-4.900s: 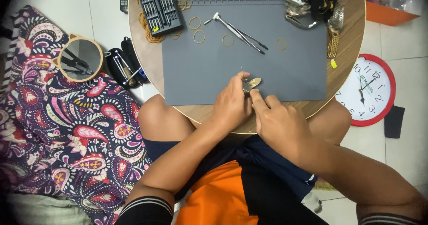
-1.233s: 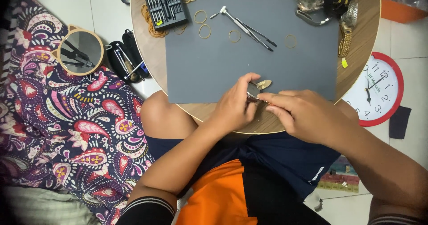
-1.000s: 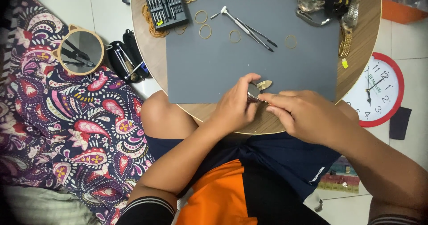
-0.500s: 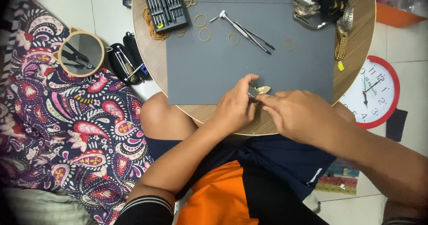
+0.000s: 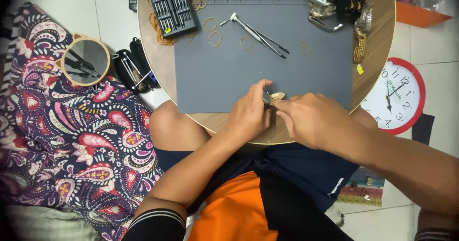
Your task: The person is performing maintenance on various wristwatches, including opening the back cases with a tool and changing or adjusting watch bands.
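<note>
resting at the near edge of the grey work mat [image 5: 215,83], both hands meet over 1 small gold-coloured piece [image 5: 278,96]. left hand [image 5: 249,114]: fingers curled narrow, thumb and forefinger pinching the piece from its left side. right hand [image 5: 313,119]: fingers drawn together, tips touching the same piece from the right; whether they hold a fine tool against it cannot be told. the piece sits between the 2 hands, just above the mat's near edge, close to the rim of the round wooden table [image 5: 377,64].

on the mat, far side: 1 pair of thin metal tools [image 5: 260,34] lying crossed at a slant; several rubber bands [image 5: 214,39] scattered beside them. far left corner: 1 dark case of screwdriver bits [image 5: 170,7], lying partly over the mat's edge. far right of table: 1 heap of watches and straps [image 5: 342,4], with 1 gold-toned bracelet [image 5: 359,47] trailing toward the near side.

on the floor, left of table: 1 round mirror [image 5: 86,62], 1 black pouch of tools [image 5: 136,71], 1 paisley-patterned cloth [image 5: 71,140]. right of table: 1 red-rimmed wall clock [image 5: 399,95] lying face up.
</note>
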